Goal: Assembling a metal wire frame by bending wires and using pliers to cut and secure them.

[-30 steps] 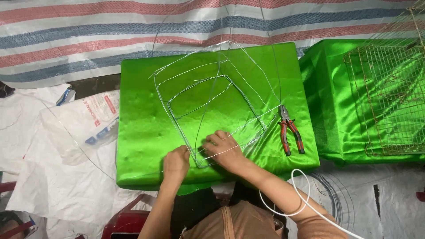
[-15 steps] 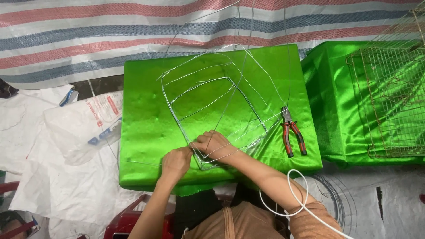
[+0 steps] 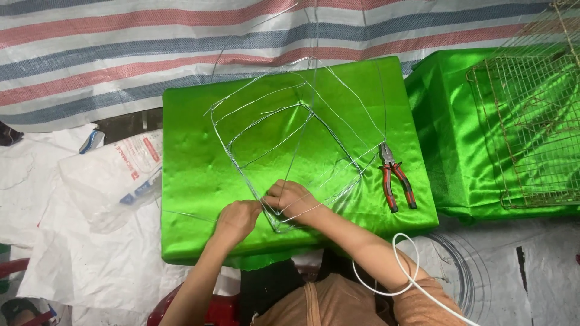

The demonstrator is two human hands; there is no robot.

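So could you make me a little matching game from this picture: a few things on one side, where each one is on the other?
Things:
1. pliers
2. wire frame
3. wire mesh cage
4. white cable

Places:
A. under both hands, on the middle green table
B. draped over the person's right arm
C. on the green table at far right
D. lying just right of the frame

Pairs: 1-D, 2-A, 3-C, 4-B

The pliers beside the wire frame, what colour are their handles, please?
Red and black handles on the pliers, clearest in the head view.
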